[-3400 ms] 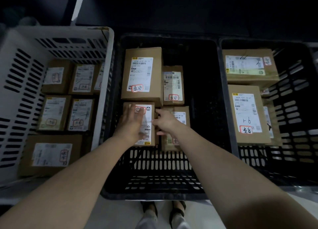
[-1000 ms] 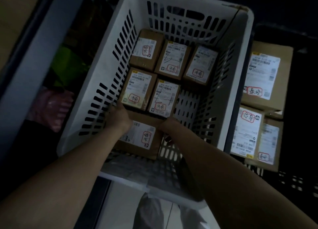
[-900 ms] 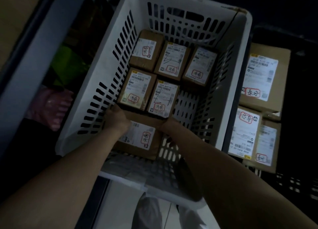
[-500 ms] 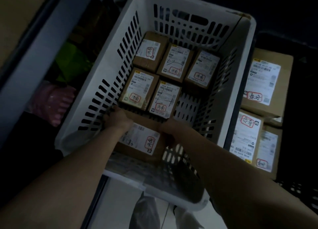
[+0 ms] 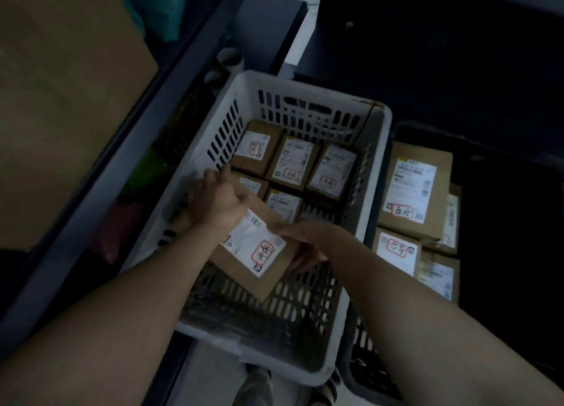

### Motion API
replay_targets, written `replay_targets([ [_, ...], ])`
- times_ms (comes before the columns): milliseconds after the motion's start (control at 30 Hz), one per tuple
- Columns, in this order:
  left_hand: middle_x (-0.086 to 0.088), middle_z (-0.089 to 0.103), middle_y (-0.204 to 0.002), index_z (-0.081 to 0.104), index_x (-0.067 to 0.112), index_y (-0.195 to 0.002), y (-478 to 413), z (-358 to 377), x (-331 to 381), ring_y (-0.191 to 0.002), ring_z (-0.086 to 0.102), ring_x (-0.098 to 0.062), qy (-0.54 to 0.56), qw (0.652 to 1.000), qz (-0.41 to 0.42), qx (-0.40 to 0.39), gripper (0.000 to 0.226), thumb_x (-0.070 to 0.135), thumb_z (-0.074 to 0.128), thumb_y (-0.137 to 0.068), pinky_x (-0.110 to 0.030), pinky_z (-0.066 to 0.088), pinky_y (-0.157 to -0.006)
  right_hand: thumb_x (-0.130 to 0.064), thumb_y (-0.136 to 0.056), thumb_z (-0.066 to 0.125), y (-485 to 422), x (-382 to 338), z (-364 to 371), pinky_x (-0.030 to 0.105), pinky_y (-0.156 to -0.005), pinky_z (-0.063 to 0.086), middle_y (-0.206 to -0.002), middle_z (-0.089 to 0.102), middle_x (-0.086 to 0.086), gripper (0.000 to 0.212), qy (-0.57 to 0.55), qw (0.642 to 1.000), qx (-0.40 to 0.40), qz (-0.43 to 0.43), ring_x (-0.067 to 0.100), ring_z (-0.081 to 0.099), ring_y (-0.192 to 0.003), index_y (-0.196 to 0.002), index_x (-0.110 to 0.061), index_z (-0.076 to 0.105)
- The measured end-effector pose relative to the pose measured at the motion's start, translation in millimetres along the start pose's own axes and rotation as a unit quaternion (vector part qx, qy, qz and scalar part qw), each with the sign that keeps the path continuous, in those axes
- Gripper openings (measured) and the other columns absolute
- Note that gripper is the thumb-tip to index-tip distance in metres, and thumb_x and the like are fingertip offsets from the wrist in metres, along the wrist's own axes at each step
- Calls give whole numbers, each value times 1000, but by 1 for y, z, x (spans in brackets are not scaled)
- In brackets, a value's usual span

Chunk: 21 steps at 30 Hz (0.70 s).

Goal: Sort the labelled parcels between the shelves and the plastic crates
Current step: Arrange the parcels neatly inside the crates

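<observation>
Gripping a brown parcel (image 5: 262, 262) from both ends, I have it tilted over the near half of the white crate (image 5: 378, 173). My left hand (image 5: 213, 198) clamps its far left corner, and my right hand (image 5: 302, 247) wraps the right edge with fingers curled underneath. Its white label faces up, red-circled handwriting near my right hand. Five smaller labelled parcels (image 5: 293, 164) lie flat at the crate's far end. To the right, a black crate (image 5: 476, 143) holds more labelled parcels.
</observation>
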<state>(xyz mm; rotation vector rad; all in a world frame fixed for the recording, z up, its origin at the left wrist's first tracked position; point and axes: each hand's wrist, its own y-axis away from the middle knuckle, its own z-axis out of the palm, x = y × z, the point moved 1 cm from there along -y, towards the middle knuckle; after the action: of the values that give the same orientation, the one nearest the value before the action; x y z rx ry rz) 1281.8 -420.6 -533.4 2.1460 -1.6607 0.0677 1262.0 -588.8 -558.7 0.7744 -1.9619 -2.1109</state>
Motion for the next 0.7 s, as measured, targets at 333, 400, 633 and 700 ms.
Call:
replay_targets([
  [333,-9,16,-156,8,15,-150,-83,15,80,-143,16,-29,-35,974,208,-82,80,26,60,-90,-39,18,-116,-44,-90,61,-21,-11,-34,44,-77,54,-109,61,11,52,-192,978,63,-47,23,62,-67,-128,-10,51],
  [400,-8,8,-158,7,13,-150,-90,27,69,-144,9,-27,-47,971,200,-119,81,22,60,-89,-38,13,-117,-42,-89,63,-31,-23,-34,40,-70,53,-115,59,15,58,-145,982,107,-55,27,61,-80,-132,-6,49],
  [633,-16,-7,-155,-1,12,-150,-79,54,17,-142,8,-32,127,991,35,-21,100,23,71,-81,-44,22,-115,-29,-86,68,-41,-62,-46,43,-99,47,-135,52,13,63,3,964,189,-186,31,54,-120,-139,-10,40],
  [700,-16,17,-152,2,12,-150,-80,60,12,-133,33,-29,258,963,-46,-52,100,21,72,-79,-40,37,-105,-26,-90,65,-45,-67,-43,40,-94,50,-134,54,13,59,-59,963,168,-200,30,58,-116,-140,-10,39],
])
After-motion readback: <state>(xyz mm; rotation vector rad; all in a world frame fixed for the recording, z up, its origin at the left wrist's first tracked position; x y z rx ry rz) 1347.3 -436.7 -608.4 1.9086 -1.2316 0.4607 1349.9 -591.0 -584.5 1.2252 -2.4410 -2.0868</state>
